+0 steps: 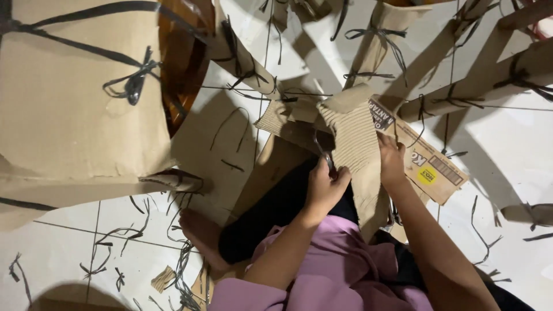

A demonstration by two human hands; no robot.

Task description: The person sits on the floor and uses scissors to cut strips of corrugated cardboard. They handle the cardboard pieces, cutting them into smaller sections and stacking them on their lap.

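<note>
Fingers of left hand (326,185) clenched on metal scissors (324,151), blades toward 12 o'clock; right hand (391,161) grips ribbed brown corrugated cardboard strip (357,144) at 3 o'clock.

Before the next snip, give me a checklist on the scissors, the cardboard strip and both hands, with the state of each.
1. Scissors in the grip of the left hand: ok, fingers wrapped round the handles.
2. Blades at the edge of the corrugated cardboard strip: ok, they meet its left edge.
3. Strip steadied: ok, the right hand holds its right edge.
4. Right hand apart from the blades: ok, it is on the opposite side of the strip.
5. Blades open or closed: cannot tell, too small and dark.
6. Floor around the legs: not ok, littered with black strap offcuts.
</note>
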